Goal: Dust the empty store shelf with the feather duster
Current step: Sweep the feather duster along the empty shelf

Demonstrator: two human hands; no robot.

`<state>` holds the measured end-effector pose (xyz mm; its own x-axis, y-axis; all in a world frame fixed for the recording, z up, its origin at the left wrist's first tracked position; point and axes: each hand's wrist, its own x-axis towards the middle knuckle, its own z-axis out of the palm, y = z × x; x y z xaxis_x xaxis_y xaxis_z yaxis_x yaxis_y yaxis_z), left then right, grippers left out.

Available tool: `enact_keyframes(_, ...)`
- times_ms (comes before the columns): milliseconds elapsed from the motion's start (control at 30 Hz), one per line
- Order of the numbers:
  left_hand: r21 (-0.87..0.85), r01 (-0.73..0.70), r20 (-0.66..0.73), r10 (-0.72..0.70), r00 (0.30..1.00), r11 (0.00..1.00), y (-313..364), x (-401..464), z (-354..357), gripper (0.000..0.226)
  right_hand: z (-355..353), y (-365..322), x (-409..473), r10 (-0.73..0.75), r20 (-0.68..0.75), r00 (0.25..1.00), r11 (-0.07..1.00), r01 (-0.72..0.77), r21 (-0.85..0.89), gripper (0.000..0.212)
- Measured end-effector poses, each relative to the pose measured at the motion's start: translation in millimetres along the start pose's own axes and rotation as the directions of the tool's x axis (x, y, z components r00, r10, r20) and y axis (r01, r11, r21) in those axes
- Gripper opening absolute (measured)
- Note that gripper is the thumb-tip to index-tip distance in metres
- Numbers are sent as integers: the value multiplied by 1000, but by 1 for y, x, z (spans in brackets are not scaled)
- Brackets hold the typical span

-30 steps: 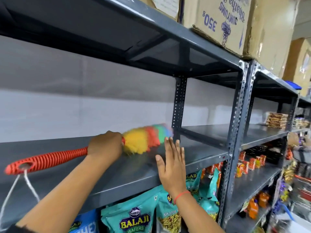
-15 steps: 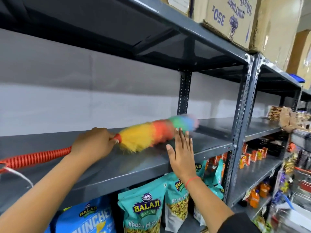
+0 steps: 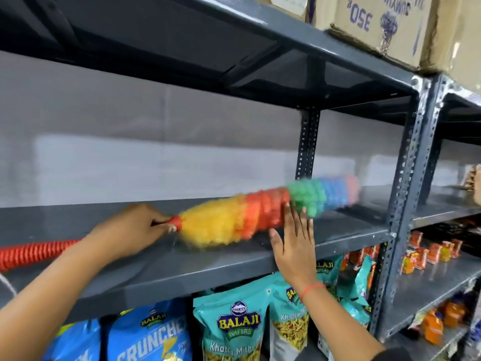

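The feather duster (image 3: 263, 211) has a yellow, orange, green, blue and pink head, blurred by motion, stretched rightward over the empty grey shelf (image 3: 182, 267). Its ribbed red handle (image 3: 33, 252) runs off to the left. My left hand (image 3: 130, 230) is closed around the handle just behind the head. My right hand (image 3: 294, 246) lies flat with fingers spread on the shelf's front part, its fingertips touching the duster's orange and green sections. A red thread circles that wrist.
A perforated grey upright (image 3: 307, 144) stands at the shelf's back, another post (image 3: 406, 194) at its right front. Cardboard boxes (image 3: 385, 24) sit on the top shelf. Teal Balaji snack bags (image 3: 239, 329) hang below; small orange packets (image 3: 429, 252) fill the right-hand rack.
The duster head has swept to the right along the shelf, reaching past the back upright. My left hand followed it rightward. My right hand stayed flat on the shelf.
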<state>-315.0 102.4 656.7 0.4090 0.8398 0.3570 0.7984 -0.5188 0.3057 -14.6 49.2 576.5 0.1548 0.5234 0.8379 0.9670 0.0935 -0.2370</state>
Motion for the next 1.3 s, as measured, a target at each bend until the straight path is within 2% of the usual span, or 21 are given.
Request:
enact_keyframes(100,170,64,72,-77,994,983,-8,-6,-3,26,-1,0,0,-7,21,1000,1000,7,7,71)
enact_keyframes(167,187,165,-13,-165,986,968,-10,-9,-2,29,-1,0,-1,-17,22,1000,1000,16,11,71)
enact_keyframes(233,217,219,-141,-191,971,951,-10,-15,-2,29,-2,0,-1,-19,17,1000,1000,18,18,71)
enact_keyframes(333,150,136,-210,-103,972,979,-17,-29,-10,24,-2,-1,-1,-7,11,1000,1000,7,24,68)
enact_keyframes(433,66,-4,-56,8,998,998,-31,-51,-24,21,-2,0,-1,4,27,1000,999,-5,38,61)
enact_keyframes(500,119,-3,25,0,1000,993,-41,-62,-32,21,-4,-1,-1,-2,46,999,999,0,47,62)
enact_keyframes(533,156,29,24,-33,999,987,-46,-66,-34,20,-5,-1,-1,-8,51,999,999,6,41,63)
enact_keyframes(667,218,203,-190,-162,968,955,-55,-70,-45,18,-7,-2,-2,-15,57,998,999,12,38,74)
enact_keyframes(733,183,187,-278,-132,951,965,-57,-75,-47,15,-7,-4,-2,10,40,999,997,-13,80,75)
enact_keyframes(800,100,112,-287,-79,955,989,-59,-83,-48,16,-6,-15,-1,27,20,999,991,-30,128,69)
enact_keyframes(900,69,73,-128,-64,990,995,-54,-93,-52,25,-5,-53,0,-81,14,997,983,77,166,74)
enact_keyframes(1000,192,196,-37,-193,981,961,-55,-93,-50,14,-1,-104,-4,-288,49,956,936,270,227,75)
enact_keyframes(1100,261,364,-124,-343,931,894,-54,-96,-49,29,7,-139,-10,-425,60,903,894,408,186,72)
enact_keyframes(1167,309,399,-263,-326,908,864,-53,-98,-47,26,10,-145,-13,-431,68,900,901,424,94,72)
enact_keyframes(1233,290,340,-328,-241,913,895,-53,-102,-47,20,12,-144,-12,-421,69,905,905,414,97,73)
enact_keyframes(1300,195,247,-254,-195,947,949,-51,-106,-48,13,13,-142,-12,-433,56,900,899,426,103,72)
